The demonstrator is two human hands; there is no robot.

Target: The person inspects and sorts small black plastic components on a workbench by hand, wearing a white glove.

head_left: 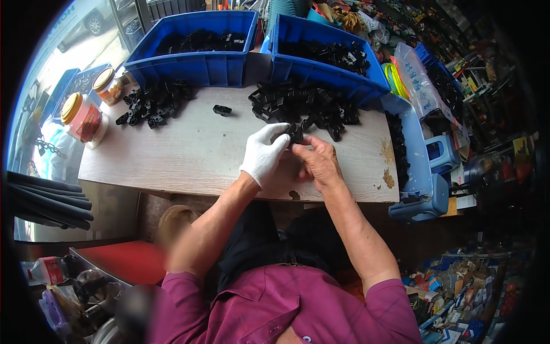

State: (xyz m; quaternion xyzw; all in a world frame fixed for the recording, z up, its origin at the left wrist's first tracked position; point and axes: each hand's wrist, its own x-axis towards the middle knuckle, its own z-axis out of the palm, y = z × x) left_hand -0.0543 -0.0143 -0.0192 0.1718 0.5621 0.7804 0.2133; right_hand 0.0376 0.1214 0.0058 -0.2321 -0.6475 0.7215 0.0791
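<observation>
Between my two hands, over the right half of the pale table [189, 155], I hold a small black plastic part [295, 132]. My left hand [263, 150], in a white glove, pinches it from the left with thumb and finger. Bare, my right hand [318, 162] grips its right side with thumb and forefinger, the other fingers curled. My fingers cover much of its shape. Just beyond lies a heap of similar black parts [303, 103]. A second heap [153, 106] sits at the far left, and one single black part [222, 110] lies between the heaps.
Two blue bins [195, 67] [329, 74] of black parts stand along the table's far edge. Two jars with yellow lids [85, 119] [107, 86] are at the left. A light-blue bin [421, 155] and blue stools [440, 152] stand beyond the right edge.
</observation>
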